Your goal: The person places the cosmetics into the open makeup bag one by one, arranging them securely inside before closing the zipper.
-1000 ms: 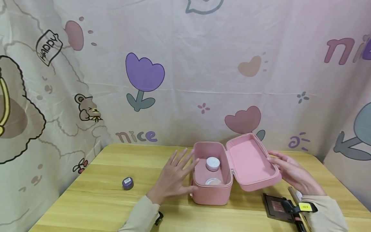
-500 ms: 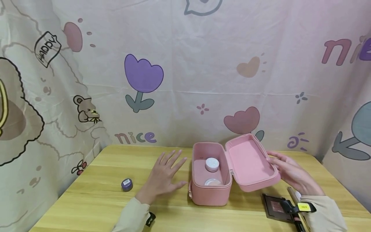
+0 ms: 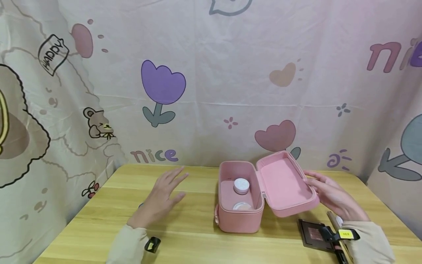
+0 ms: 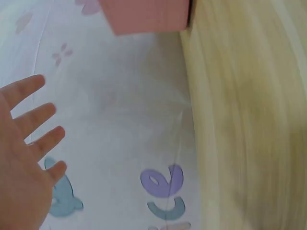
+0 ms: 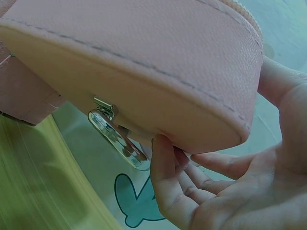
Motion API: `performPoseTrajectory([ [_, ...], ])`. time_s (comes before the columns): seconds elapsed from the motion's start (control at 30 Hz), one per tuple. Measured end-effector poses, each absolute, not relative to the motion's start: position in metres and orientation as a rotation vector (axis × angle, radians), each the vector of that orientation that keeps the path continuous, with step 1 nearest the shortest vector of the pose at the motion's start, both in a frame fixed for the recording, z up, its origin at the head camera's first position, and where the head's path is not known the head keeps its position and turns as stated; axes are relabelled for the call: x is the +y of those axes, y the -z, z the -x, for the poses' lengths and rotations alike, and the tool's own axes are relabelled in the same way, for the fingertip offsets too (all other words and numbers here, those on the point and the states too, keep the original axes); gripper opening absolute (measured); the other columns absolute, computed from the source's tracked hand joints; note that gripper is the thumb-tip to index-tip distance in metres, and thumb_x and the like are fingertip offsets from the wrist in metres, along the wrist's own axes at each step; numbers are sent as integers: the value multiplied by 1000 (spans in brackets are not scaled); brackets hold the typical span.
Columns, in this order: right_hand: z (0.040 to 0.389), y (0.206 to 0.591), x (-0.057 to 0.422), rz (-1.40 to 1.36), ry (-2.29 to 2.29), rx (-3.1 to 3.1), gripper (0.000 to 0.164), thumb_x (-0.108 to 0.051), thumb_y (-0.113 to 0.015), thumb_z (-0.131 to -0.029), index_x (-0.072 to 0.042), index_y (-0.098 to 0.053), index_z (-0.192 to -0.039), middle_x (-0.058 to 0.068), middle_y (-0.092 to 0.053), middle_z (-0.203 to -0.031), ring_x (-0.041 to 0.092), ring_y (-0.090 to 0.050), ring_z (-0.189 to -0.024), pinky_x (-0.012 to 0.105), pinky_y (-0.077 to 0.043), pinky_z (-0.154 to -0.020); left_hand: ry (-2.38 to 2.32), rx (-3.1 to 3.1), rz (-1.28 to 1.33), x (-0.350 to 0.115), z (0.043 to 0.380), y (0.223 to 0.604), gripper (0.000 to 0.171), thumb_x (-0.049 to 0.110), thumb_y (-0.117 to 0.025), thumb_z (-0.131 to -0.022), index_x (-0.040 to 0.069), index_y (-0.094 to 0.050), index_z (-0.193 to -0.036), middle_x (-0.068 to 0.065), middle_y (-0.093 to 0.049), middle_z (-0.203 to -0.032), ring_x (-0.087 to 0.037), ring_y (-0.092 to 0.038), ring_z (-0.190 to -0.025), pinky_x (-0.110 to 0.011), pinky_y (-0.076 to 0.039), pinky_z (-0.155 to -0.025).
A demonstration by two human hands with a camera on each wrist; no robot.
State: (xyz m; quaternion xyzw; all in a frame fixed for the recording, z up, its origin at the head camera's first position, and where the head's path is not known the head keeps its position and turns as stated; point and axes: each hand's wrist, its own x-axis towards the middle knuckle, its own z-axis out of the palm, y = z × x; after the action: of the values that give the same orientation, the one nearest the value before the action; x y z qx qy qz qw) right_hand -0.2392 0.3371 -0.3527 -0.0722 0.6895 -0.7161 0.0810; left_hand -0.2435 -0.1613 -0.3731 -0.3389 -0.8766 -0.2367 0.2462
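Observation:
A pink cosmetic case (image 3: 240, 223) stands on the table with its lid (image 3: 286, 181) swung out to the right. Inside are a white-lidded jar (image 3: 241, 186) and a second round container (image 3: 242, 206) nearer the front. My right hand (image 3: 333, 196) grips the lid's outer edge, thumb at the rim and fingers under it; a shiny metal handle (image 5: 117, 141) shows on the lid's underside in the right wrist view. Left of the case, my left hand (image 3: 157, 198) is in the air, fingers spread and holding nothing. It hides nearly all of a small purple jar (image 3: 141, 205).
Beside my right forearm lie a dark makeup palette (image 3: 312, 234) and slim stick-like items (image 3: 339, 253), partly covered by the wrist strap. The wooden table (image 3: 188, 242) ends at a printed cloth backdrop (image 3: 211, 135).
My left hand has moved left, away from the case's side, and now covers the purple jar. The right hand and the lid stay where they were.

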Motion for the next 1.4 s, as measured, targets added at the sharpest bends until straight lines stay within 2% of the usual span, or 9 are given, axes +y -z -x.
performPoseTrajectory([
  [0.37, 239, 351, 336, 212, 2117, 2089, 64, -13, -51, -99, 12, -14, -145, -4, -59, -110, 12, -61, -97, 29, -52, -82, 1130, -2488, 848, -206, 242, 369, 44, 20, -31, -104, -5, -49, -136, -27, -43, -141, -49, -32, -130, -71, -20, -99],
  [0.6, 239, 350, 334, 205, 2108, 2093, 70, -13, -51, -100, 14, -6, -146, -5, -59, -109, 10, -60, -96, 28, -52, -82, 1354, -2530, 824, -224, 245, 373, 56, 25, -12, -107, -8, -45, -138, -25, -48, -138, -45, -41, -125, -44, -36, -103],
  [0.67, 239, 350, 335, 207, 2112, 2091, 70, -13, -50, -100, 14, -4, -146, -5, -59, -108, 10, -61, -96, 28, -52, -82, 1393, -2529, 813, -228, 246, 374, 57, 26, -11, -107, -8, -45, -137, -25, -48, -138, -45, -40, -125, -44, -37, -102],
  [0.83, 240, 352, 336, 227, 2128, 2078, 64, -12, -50, -100, 12, -13, -145, -5, -60, -108, 11, -61, -96, 29, -52, -82, 1465, -2545, 776, -241, 248, 377, 57, 29, -13, -107, -7, -44, -138, -27, -47, -138, -46, -40, -126, -53, -38, -100],
  [0.93, 240, 354, 336, 251, 2142, 2060, 52, -11, -50, -99, 7, -25, -141, -4, -61, -108, 12, -62, -96, 29, -52, -82, 1523, -2536, 774, -250, 248, 380, 57, 29, -13, -107, -7, -42, -139, -27, -47, -138, -35, -45, -126, -43, -41, -99],
  [1.03, 240, 355, 336, 257, 2143, 2063, 52, -10, -50, -99, 8, -25, -141, -4, -61, -108, 12, -62, -96, 29, -52, -81, 1581, -2530, 758, -258, 248, 384, 54, 27, -17, -107, -9, -41, -139, -27, -47, -137, -23, -49, -123, -35, -42, -98],
  [1.1, 240, 354, 336, 250, 2135, 2077, 59, -11, -50, -99, 12, -17, -143, -4, -60, -108, 11, -61, -95, 28, -52, -81, 1592, -2564, 715, -264, 248, 386, 50, 26, -25, -107, -7, -40, -141, -26, -47, -138, -23, -48, -124, -40, -40, -100],
  [1.27, 239, 353, 336, 241, 2136, 2065, 50, -10, -50, -100, 7, -27, -141, -3, -61, -107, 12, -62, -94, 28, -52, -80, 1582, -2707, 569, -276, 247, 394, 54, 21, -50, -99, -3, -35, -146, -25, -41, -143, -45, -38, -129, -64, -30, -101],
  [1.4, 239, 354, 336, 276, 2147, 2040, 40, -9, -49, -100, 0, -36, -137, -3, -62, -108, 12, -62, -94, 28, -53, -80, 1630, -2744, 532, -281, 250, 399, 69, 16, -65, -91, -4, -29, -147, -27, -37, -146, -50, -35, -129, -60, -34, -100],
])
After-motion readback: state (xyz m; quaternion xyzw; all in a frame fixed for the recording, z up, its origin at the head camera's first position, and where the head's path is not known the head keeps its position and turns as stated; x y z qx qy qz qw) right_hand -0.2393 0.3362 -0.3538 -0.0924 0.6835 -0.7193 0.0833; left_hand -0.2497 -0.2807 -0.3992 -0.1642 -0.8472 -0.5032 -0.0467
